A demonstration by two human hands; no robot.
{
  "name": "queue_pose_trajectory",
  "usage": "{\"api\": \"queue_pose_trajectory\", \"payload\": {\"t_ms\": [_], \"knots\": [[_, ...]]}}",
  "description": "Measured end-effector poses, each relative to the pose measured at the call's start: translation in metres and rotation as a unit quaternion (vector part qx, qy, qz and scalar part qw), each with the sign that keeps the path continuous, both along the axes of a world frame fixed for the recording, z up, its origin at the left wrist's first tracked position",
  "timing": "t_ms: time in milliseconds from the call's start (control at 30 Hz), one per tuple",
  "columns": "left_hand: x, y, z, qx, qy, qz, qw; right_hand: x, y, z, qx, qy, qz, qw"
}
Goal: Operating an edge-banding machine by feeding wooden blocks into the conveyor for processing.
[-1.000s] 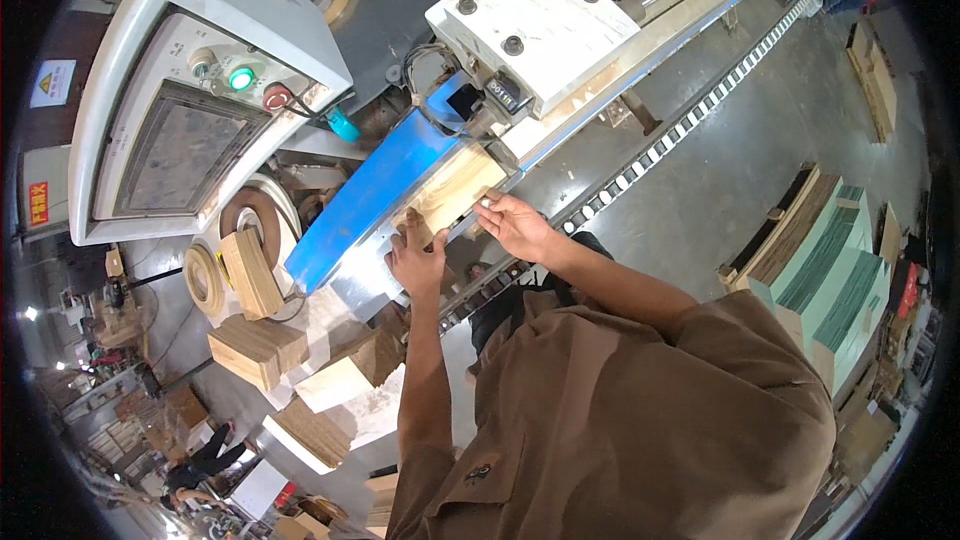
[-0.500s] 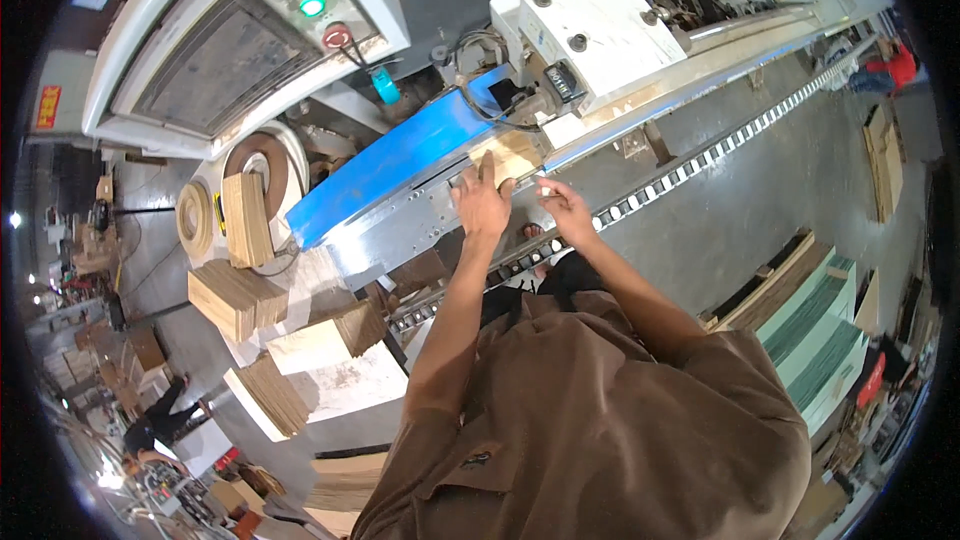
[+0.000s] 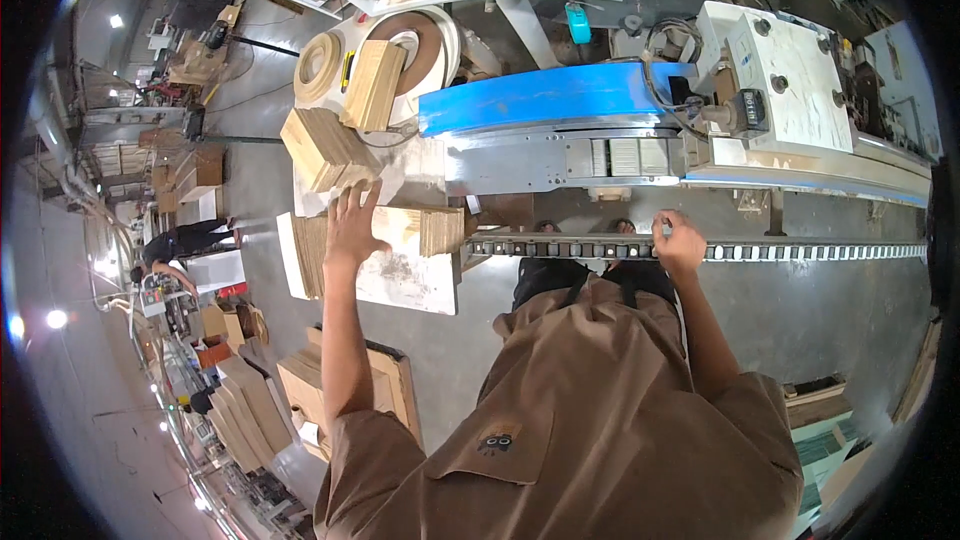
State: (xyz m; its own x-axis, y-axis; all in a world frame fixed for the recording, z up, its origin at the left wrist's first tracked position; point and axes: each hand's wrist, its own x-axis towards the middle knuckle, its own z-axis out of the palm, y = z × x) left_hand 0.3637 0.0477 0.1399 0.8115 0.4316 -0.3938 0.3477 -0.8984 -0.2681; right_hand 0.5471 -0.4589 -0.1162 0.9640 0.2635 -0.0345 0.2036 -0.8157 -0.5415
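- Left hand lies flat, fingers spread, on the stack of wood panels on the white side table; nothing clasped.
- The stack's long axis runs left-right, stretching from that palm toward the machine's blue guard.
- Right hand is curled on the chain rail, well apart.

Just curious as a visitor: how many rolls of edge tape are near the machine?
2. A small pale roll lies left of the upright wooden block; a larger brown roll sits right behind that block, partly hidden. More may be out of sight.
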Motion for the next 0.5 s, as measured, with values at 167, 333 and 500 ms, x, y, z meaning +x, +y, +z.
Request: {"api": "queue_pose_trajectory", "payload": {"t_ms": [167,333,500], "knots": [[-0.048,0.047,-0.044,-0.063,-0.015,-0.036,0.997,0.003,0.001,0.001,-0.001,-0.008,0.014,1.0],[-0.025,0.024,-0.019,-0.056,-0.096,-0.049,0.993,-0.002,-0.008,-0.028,-0.002,-0.036,0.023,0.999],[0.05,-0.072,-0.028,-0.096,-0.237,-0.151,0.955,-0.007,-0.005,-0.033,0.021,-0.073,0.005,0.997]]}}
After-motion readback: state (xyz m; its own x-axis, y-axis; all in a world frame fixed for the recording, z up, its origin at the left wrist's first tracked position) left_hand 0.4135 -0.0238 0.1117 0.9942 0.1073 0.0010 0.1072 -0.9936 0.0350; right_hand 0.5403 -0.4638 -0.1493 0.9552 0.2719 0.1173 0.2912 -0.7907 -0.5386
